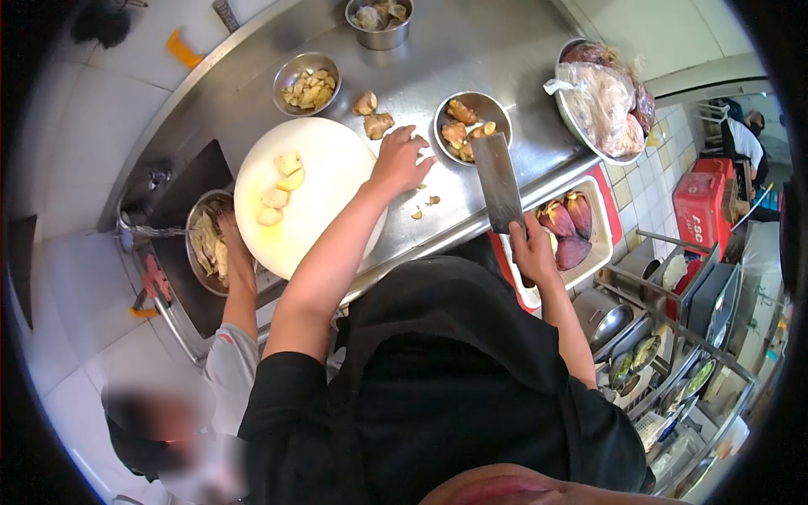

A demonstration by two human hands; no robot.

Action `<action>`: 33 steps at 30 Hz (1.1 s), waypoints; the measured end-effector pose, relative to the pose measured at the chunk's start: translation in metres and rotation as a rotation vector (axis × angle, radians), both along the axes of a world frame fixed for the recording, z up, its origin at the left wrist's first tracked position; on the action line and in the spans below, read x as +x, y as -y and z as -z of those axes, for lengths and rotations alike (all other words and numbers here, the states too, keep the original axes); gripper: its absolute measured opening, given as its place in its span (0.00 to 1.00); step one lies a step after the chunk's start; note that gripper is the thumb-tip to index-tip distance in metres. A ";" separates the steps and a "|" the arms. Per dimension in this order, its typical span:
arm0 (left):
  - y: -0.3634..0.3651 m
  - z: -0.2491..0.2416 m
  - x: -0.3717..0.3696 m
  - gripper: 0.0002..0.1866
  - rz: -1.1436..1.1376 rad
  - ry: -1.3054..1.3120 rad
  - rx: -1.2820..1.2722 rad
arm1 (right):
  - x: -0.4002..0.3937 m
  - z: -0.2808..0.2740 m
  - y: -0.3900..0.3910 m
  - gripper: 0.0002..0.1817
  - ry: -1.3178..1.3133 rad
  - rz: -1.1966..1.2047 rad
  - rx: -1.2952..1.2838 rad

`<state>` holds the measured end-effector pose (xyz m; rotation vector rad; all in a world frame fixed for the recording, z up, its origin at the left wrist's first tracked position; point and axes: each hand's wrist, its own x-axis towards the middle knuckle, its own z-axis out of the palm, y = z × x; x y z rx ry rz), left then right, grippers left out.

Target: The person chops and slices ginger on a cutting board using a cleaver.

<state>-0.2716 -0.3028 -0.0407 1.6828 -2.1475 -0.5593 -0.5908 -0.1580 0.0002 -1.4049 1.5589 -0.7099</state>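
My right hand [532, 246] is wrapped around the handle of a cleaver [498, 178], its broad blade pointing away from me. The blade's far end overlaps the near rim of a steel bowl [449, 103] with knobs of ginger [455, 133] in it. My left hand [406, 160] hovers over the steel counter, just left of that bowl, fingers spread and holding nothing. Beneath my left forearm lies a round white cutting board [316, 177] bearing several peeled pale-yellow ginger pieces [290, 179]. Two unpeeled ginger knobs [379, 125] rest beyond the board, and small scraps [433, 200] lie near its right edge.
At left, a co-worker's hand [233, 240] reaches into a bowl [200, 268] under running water in the sink. Bowls of yellowish pieces [308, 89] and scraps [380, 15] stand farther back. Right are a bowl of bagged food [602, 101], a tub of purple buds [575, 225] and shelves [665, 337].
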 end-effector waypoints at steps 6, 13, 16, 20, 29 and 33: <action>0.093 -0.031 0.162 0.21 -0.405 -0.269 -0.119 | -0.003 -0.013 -0.006 0.10 -0.086 0.020 0.070; 0.167 -0.010 0.242 0.48 -0.006 0.380 0.025 | 0.008 -0.031 0.003 0.09 -0.180 -0.004 0.073; 0.175 0.006 0.243 0.50 0.003 0.367 0.114 | 0.020 -0.044 0.010 0.09 -0.200 -0.010 0.070; 0.174 0.010 0.233 0.45 0.006 0.446 0.127 | 0.024 -0.036 0.011 0.09 -0.217 -0.036 0.029; 0.172 0.011 0.205 0.43 -0.162 0.291 0.217 | 0.039 -0.043 0.013 0.10 -0.219 -0.052 0.074; 0.170 0.004 0.198 0.39 -0.225 0.282 0.241 | 0.035 -0.031 0.003 0.10 -0.212 -0.030 0.107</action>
